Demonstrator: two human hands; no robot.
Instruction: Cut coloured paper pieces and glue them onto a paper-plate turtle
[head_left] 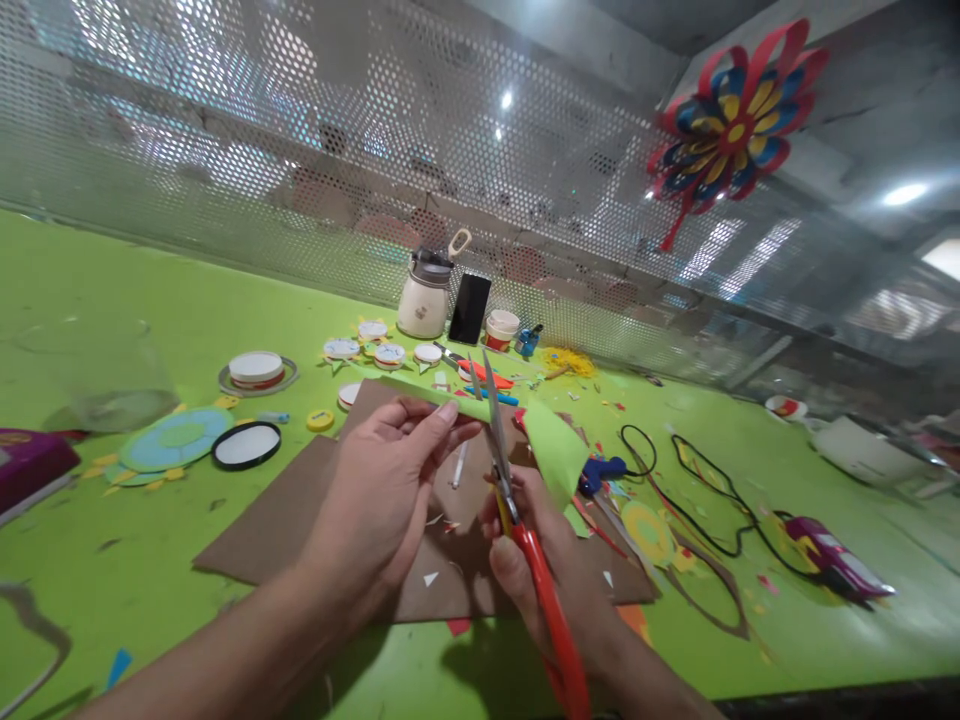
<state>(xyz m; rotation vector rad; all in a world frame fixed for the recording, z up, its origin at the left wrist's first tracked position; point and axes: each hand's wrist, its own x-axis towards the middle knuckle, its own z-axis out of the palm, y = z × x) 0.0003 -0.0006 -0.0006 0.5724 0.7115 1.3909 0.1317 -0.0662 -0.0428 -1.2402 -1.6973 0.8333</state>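
Observation:
My left hand (390,490) pinches a green paper strip (450,400) between thumb and fingers, holding it above a brown cardboard sheet (300,510). My right hand (540,560) grips red-handled scissors (525,530); their blades (489,410) are parted and point away from me, meeting the green paper. A wider flap of the same green paper (559,450) hangs to the right of the blades. Small white and red scraps lie on the cardboard under my hands.
On the green table: a white bottle (424,295), a black phone (469,308), several round lids (256,368), a blue-green paper disc (176,438), a black ring (246,445), a blue glue gun (604,470) with black cable (697,490). A paper flower (731,125) hangs on the perforated wall.

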